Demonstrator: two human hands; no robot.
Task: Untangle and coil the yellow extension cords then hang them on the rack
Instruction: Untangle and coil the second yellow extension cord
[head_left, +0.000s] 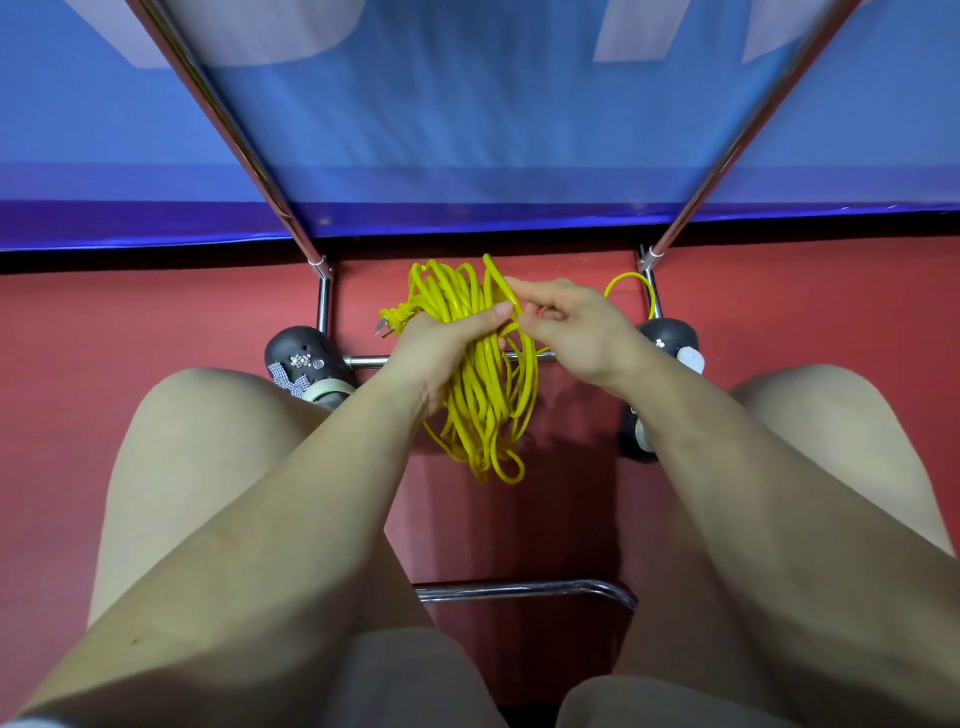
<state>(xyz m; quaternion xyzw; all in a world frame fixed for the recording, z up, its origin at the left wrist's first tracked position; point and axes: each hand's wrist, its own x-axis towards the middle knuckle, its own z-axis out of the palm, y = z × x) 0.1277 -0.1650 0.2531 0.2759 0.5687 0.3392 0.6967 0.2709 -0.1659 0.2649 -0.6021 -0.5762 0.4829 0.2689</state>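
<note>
**Cord coiling under way beside the chrome rack**

Red flooring (156, 312) and a blue banner backdrop (467, 130) frame a seated person winding a thin yellow extension cord (480, 410) into a hank held in mid-air above the floor, between the knees and in front of the chrome tube rack (323, 301). Loops hang down past the wrist; the cord's yellow plug with bare metal prongs (390, 321) pokes out toward the rack's left upright, and a loose strand arcs toward the right upright.

To do this step well, each new turn likely needs to match the length of the hanging loops and lie flat against them, with any twist rolled out between the fingertips before it is laid on.

The left hand (431, 348) is closed around the middle of the bundle, thumb pressed across the strands. The right hand (576, 332) is partly curled, thumb and forefinger pinching a single strand just beside the left thumb. Black clogs (301, 358) rest on the floor by the rack's feet.
</note>
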